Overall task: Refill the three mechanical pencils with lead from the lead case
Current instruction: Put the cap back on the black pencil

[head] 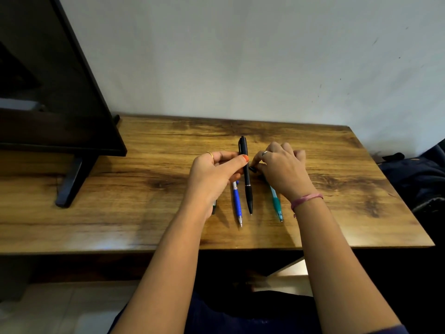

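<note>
- We see the black mechanical pencil pinched between the thumb and fingers of the left hand, its tip pointing toward us and its clip end away.
- We see the right hand just right of that pencil, fingertips curled together around a small dark piece; we cannot tell what the piece is.
- The blue mechanical pencil lies on the counter just left of the black one, its upper end hidden under the left hand.
- The teal mechanical pencil lies to the right, partly under the right wrist, tip toward us.
- A dark, flat thing peeks out beneath the left wrist; we think it may be the lead case, but we cannot tell, nor see anything inside it.
- We note a ring on each hand and a pink band on the right wrist.
- A dark monitor stands on the counter's left, and a pale wall rises behind.
</note>
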